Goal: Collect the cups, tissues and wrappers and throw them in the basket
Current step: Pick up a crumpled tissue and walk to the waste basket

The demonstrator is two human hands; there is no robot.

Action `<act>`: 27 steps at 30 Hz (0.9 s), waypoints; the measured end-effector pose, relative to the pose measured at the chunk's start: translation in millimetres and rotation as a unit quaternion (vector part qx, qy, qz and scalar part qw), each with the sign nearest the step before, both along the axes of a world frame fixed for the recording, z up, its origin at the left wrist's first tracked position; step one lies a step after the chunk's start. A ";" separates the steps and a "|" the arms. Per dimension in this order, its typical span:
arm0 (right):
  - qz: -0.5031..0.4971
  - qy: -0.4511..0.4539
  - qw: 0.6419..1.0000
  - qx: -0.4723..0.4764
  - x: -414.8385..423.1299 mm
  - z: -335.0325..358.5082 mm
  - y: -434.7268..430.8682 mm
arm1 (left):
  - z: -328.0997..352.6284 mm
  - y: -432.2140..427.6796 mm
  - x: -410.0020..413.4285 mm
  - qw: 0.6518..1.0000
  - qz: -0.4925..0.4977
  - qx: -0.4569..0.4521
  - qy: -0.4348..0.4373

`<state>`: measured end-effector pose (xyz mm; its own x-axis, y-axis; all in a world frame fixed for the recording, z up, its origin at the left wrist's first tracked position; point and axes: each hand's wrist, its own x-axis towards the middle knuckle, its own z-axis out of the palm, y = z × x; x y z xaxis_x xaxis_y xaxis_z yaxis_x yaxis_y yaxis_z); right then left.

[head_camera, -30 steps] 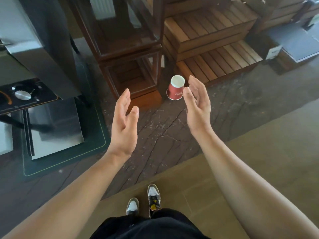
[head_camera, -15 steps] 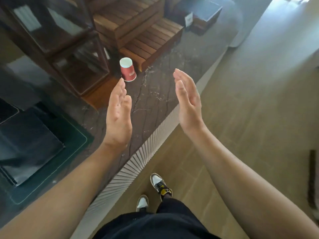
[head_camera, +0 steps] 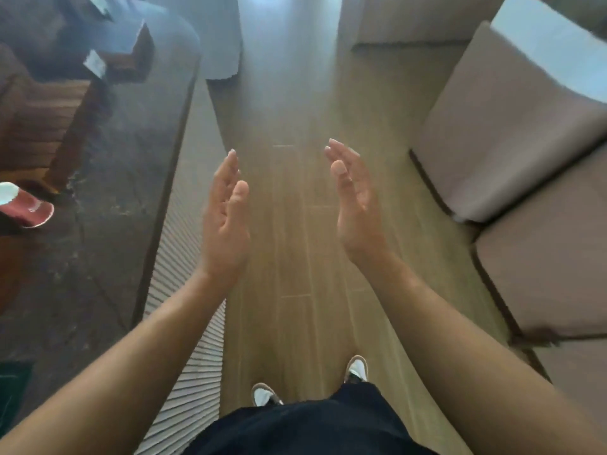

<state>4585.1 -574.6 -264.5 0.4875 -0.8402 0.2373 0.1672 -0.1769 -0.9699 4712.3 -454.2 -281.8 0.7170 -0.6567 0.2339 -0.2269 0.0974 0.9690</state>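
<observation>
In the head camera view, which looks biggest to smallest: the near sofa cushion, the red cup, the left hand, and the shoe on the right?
1. Sofa cushion, by far the largest.
2. Left hand.
3. Red cup and shoe look alike; the cup is cut off by the frame edge, the shoe partly hidden by clothing, so no ranking.

Light is pouring in from twelve o'clock on my feed, a pale bluish wash on the wooden floor (head_camera: 289, 103) that blows out near the top edge. I'm seeing soft, even daylight overall, no hard shadows under the left hand (head_camera: 226, 224) or right hand (head_camera: 356, 211). Motion blur smears everything: the red cup (head_camera: 24, 208) at nine o'clock is streaked, the wooden crates (head_camera: 39, 119) at ten o'clock are mush. The dark countertop (head_camera: 108, 224) carries a dull sheen. The sofa cushion (head_camera: 512, 126) at two o'clock catches a bright patch on top. Wide-angle stretch bends my forearms toward the bottom corners.
</observation>
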 end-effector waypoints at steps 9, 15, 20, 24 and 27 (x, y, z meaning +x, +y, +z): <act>-0.242 -0.006 0.970 0.005 -229.8 11.0 -26.8 | 23.3 -103.7 -181.5 0.974 -0.224 -0.034 0.025; -0.382 0.005 0.924 0.004 -407.2 7.1 -19.0 | 26.1 -141.3 -352.4 0.931 -0.363 -0.021 0.023; -0.472 0.005 0.882 0.007 -545.7 3.9 14.1 | 24.8 -151.0 -498.5 0.878 -0.477 -0.021 0.017; -0.560 -0.010 0.828 0.022 -639.3 -0.5 65.2 | 21.2 -142.2 -607.2 0.811 -0.584 -0.013 0.005; -0.640 -0.016 0.768 0.026 -698.6 -4.9 110.4 | 15.7 -126.2 -682.7 0.750 -0.662 -0.006 -0.006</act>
<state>3886.5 -464.2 -269.5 -0.7502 -0.6356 0.1825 -0.0879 -0.1778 -0.9801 4029.7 -580.4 -266.1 -0.5623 -0.7893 0.2466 0.0677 0.2533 0.9650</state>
